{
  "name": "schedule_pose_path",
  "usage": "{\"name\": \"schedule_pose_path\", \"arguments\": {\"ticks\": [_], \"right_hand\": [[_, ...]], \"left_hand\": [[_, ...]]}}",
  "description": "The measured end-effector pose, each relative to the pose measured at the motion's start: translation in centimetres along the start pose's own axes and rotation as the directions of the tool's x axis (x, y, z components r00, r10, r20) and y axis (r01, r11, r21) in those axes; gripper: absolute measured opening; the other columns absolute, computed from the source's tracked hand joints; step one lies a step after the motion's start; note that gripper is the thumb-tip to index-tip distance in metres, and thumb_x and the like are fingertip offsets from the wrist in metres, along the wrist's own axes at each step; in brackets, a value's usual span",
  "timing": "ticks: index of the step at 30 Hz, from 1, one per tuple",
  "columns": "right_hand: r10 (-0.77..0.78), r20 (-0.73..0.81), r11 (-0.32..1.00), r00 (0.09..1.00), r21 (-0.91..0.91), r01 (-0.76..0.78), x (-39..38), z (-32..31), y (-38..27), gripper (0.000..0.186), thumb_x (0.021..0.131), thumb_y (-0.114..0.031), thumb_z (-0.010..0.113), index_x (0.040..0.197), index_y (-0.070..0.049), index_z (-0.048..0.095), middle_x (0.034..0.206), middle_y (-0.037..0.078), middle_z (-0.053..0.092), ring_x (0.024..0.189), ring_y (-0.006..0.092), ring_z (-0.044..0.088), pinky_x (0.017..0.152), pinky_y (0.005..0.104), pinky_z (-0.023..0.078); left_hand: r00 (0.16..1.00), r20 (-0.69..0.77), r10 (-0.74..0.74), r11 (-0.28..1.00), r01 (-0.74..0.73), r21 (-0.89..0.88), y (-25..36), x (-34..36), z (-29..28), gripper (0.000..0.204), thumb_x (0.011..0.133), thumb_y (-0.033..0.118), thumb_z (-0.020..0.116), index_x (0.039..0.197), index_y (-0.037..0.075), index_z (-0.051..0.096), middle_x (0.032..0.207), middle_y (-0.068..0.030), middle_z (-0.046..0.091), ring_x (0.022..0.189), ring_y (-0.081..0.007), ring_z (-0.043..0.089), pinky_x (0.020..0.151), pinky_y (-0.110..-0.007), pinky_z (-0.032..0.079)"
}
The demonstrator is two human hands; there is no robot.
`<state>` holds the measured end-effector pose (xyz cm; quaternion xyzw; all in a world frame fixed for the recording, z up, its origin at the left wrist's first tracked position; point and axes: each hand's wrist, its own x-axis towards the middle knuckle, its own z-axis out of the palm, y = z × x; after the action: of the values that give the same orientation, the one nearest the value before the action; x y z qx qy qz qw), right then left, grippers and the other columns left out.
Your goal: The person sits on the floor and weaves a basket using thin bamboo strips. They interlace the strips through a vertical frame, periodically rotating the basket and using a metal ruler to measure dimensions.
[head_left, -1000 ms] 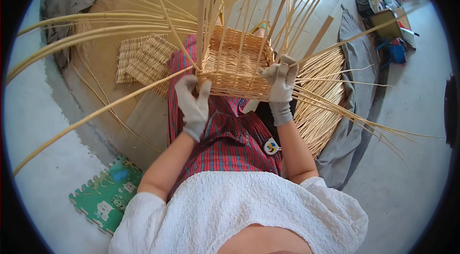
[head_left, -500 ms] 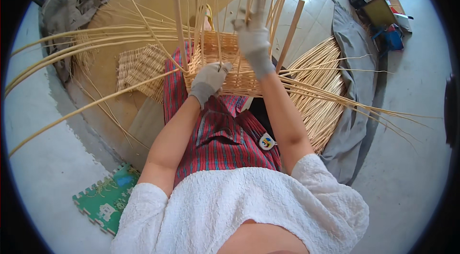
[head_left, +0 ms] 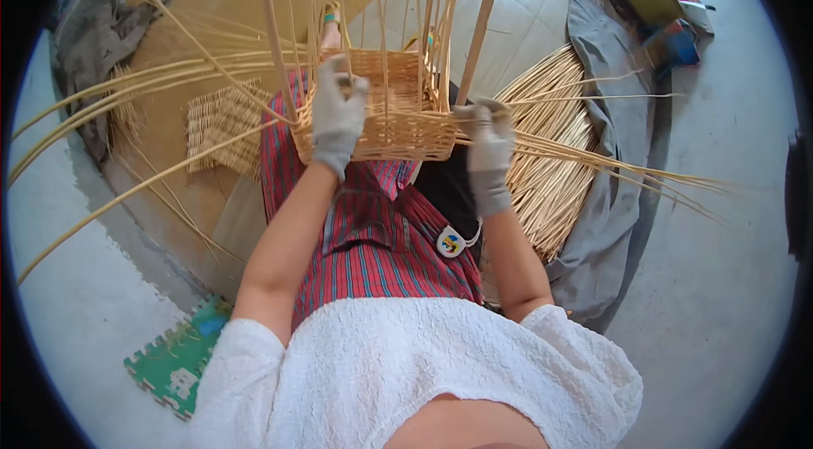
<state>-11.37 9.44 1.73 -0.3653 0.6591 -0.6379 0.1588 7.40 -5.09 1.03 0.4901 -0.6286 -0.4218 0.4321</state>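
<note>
A rectangular wicker basket (head_left: 373, 137) rests across my lap, its woven walls low and its thin upright rods standing tall. My left hand (head_left: 339, 119), in a pale grey work glove, lies against the near wall toward the left corner. Its thumb and fingers are apart, with an upright rod (head_left: 345, 17) passing by them. At the right front corner, my gloved right hand (head_left: 491, 140) is closed on a wicker strand (head_left: 464, 118); motion blurs its fingers. Wooden corner posts (head_left: 479, 38) rise from the basket. Long loose strands (head_left: 110, 85) fan out on both sides.
A bundle of wicker rods (head_left: 550, 169) lies on grey cloth (head_left: 605, 195) to the right. Woven panels (head_left: 222, 127) lie on the floor at left, near a green foam mat (head_left: 174, 368). Boxes and tools (head_left: 652, 0) stand at the far right.
My right hand has come down from above the basket to its right front corner. My left hand has moved left along the near wall and its fingers have spread. The basket sits slightly further left in view.
</note>
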Motion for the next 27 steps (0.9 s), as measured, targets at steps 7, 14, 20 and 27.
{"name": "schedule_pose_path", "arguments": {"ticks": [7,14,20,27], "right_hand": [[0.453,0.039,0.826,0.891,0.358,-0.436,1.9,-6.0,-0.4,0.009,0.107,-0.009,0.052,0.115,-0.005,0.052,0.104,0.014,0.073,0.099,0.0280,0.074,0.086,0.0397,0.063],[-0.489,0.365,0.689,0.792,-0.396,0.607,15.5,5.0,-2.8,0.063,0.103,-0.010,0.059,0.160,-0.019,0.033,0.143,0.022,0.053,0.118,0.0287,0.064,0.102,0.0409,0.054],[-0.181,0.017,0.982,0.983,0.051,0.180,10.7,-2.1,-2.8,0.041,0.109,-0.014,0.047,0.150,-0.012,0.042,0.098,0.007,0.064,0.084,0.0140,0.067,0.075,0.0310,0.061],[0.105,-0.152,0.986,0.983,0.143,-0.083,7.4,-5.9,1.7,0.024,0.111,-0.017,0.043,0.132,-0.006,0.050,0.073,0.002,0.057,0.063,0.0125,0.059,0.069,0.0325,0.061]], "left_hand": [[0.785,0.611,-0.100,0.994,0.102,0.032,-1.9,-1.9,6.2,0.030,0.104,0.018,0.057,0.131,0.005,0.054,0.107,-0.0157,0.065,0.096,-0.0254,0.069,0.085,-0.038,0.055],[0.857,0.494,-0.148,0.960,0.004,0.282,-0.3,-2.6,8.7,0.027,0.107,0.028,0.051,0.121,0.007,0.058,0.091,-0.0204,0.066,0.092,-0.0403,0.065,0.087,-0.045,0.050],[0.824,0.503,-0.260,0.965,0.211,0.155,0.2,-2.9,6.9,0.033,0.103,0.022,0.059,0.132,0.010,0.055,0.096,-0.0153,0.070,0.090,-0.0334,0.068,0.084,-0.042,0.054],[0.788,0.434,0.436,0.784,-0.569,0.247,1.8,-5.9,7.9,0.094,0.088,0.026,0.077,0.164,0.013,0.023,0.129,-0.0134,0.063,0.124,-0.0348,0.058,0.109,-0.049,0.040]]}}
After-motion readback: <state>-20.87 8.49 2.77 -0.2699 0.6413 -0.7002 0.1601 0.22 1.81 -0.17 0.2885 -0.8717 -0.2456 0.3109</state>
